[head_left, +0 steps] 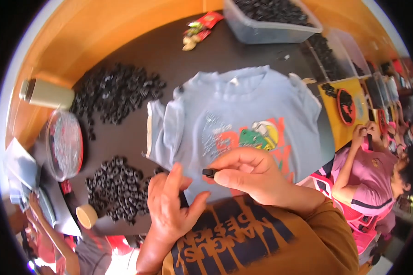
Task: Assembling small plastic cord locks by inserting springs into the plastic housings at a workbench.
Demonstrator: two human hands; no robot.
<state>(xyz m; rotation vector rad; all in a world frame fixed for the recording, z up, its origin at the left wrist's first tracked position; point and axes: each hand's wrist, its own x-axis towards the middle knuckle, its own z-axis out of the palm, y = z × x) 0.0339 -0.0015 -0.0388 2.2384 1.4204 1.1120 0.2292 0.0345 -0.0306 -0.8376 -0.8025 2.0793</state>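
One big dark table (119,145) is seen, with its middle taken as the middle of a clock. A light blue shirt (266,103) is spread on it from the middle toward 2 o'clock, and its lower part is hidden by the hands. At 1 o'clock a see-through tub (270,35) is filled with little black things. Two piles of black bits are heaped on the table: the upper pile (117,94) at 10 o'clock, the lower pile (117,190) at 8. The right hand (257,176) is held at 4 o'clock, and the left hand (172,197) at 7, with its fingers and thumb held apart. At 9 o'clock a round clear dish (80,153) is filled with tiny shiny bits. A pale bottle (53,95) is laid on its side just above it. At 12 o'clock a red packet (210,20) is seen. Smallest of all, a black piece (209,173) is pinched at 6 o'clock between the right thumb and finger, above the shirt.
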